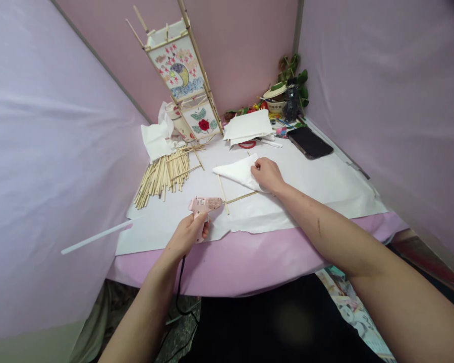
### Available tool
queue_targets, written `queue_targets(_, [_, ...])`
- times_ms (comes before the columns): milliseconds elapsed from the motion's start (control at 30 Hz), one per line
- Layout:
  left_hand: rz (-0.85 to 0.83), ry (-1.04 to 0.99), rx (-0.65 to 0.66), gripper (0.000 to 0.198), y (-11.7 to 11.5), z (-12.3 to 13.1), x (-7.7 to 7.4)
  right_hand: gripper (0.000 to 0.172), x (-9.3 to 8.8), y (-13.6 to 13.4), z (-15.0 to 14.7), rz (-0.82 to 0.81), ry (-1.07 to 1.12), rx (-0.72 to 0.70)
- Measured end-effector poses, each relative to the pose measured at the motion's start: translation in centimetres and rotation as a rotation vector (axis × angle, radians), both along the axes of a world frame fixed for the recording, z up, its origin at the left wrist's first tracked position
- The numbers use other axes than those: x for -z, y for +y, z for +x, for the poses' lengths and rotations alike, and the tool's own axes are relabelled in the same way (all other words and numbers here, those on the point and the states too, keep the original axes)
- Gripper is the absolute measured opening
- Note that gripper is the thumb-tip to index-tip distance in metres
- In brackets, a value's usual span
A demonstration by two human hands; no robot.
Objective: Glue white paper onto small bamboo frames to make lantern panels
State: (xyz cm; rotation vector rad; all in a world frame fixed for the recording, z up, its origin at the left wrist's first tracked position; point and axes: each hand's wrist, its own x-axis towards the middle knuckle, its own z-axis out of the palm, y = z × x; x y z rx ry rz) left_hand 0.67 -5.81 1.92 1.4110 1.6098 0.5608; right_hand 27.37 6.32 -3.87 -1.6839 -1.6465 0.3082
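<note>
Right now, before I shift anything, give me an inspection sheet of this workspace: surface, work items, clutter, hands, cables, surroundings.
Surface: white sheet over pink cloth, its front edge uneven.
Work items: pink glue gun, nozzle at a corner of thin sticks; contact unclear. Folded white tissue beside them.
Clutter: stick pile at left; papers, phone and bowl toward the back right.
Hands: left hand grips the glue gun; right hand rests on the tissue, grip unclear.
Cables: black cable hangs below the left hand, past the table edge.
Surroundings: pinkish fabric walls; decorated lantern-like tower at the back.
</note>
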Motion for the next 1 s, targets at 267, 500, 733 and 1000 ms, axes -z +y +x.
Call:
queue_targets(267, [0.000, 0.017, 0.016, 0.036, -0.2, 0.0, 0.0, 0.017, 0.1, 0.1, 0.0, -0.002, -0.018, -0.002])
queue_targets(500, [-0.010, -0.011, 0.009, 0.038, -0.2, -0.2, 0.1, 0.017, 0.1, 0.1, 0.1, -0.007, -0.022, -0.002])
queue_targets(733, [0.026, 0.105, 0.066, 0.038, -0.5, -0.1, -0.9, 0.016, 0.2, 0.1, 0.1, 0.004, -0.024, -0.004])
queue_targets(1000, [0.344, 0.369, -0.144, 0.038, -0.3, -1.9, -2.0, 0.018, 0.0, 0.1, 0.0, -0.008, -0.021, -0.005])
